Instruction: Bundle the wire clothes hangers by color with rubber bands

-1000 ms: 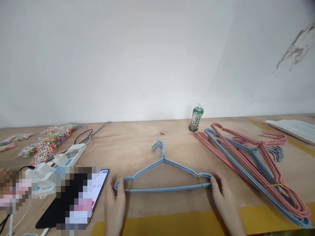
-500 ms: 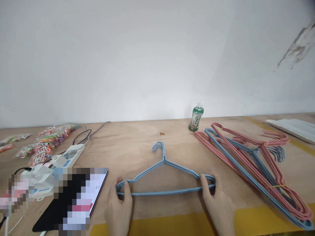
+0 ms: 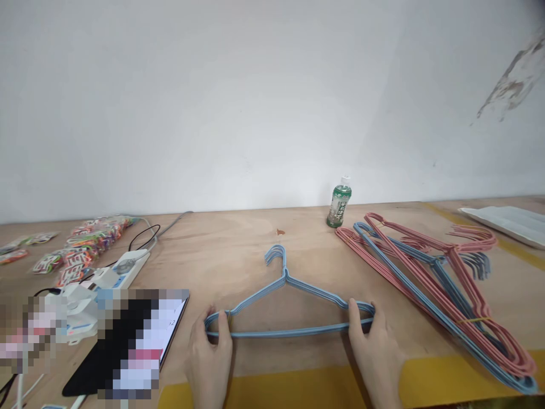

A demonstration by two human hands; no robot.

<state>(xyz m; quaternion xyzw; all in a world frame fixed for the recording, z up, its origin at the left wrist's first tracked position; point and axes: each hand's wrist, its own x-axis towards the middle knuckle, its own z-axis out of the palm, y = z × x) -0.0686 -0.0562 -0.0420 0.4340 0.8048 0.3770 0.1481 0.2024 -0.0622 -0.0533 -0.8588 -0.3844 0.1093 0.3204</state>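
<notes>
A stack of blue clothes hangers [image 3: 289, 333] lies in front of me on the wooden table, hooks pointing away and curving left. My left hand [image 3: 209, 346] is closed around the stack's left end, thumb on the near side, beside a thin yellowish rubber band [image 3: 230, 319] looped on that end. Round the right end my right hand [image 3: 374, 346] is closed in the same way, its thumb over the upper arm of the hangers. Fingers behind the wires are partly hidden.
To the right, pink hangers [image 3: 468, 284] and more blue hangers [image 3: 409, 301] lie piled. A green-labelled bottle [image 3: 339, 203] stands near the wall, a white tray [image 3: 506, 224] far right. On the left are a tablet [image 3: 106, 346], a power strip [image 3: 131, 270] with cables, and colourful packets [image 3: 91, 241].
Both hands and the hanger stack have shifted very slightly to the right in view; the grip looks the same. The camera view has also moved a little.
</notes>
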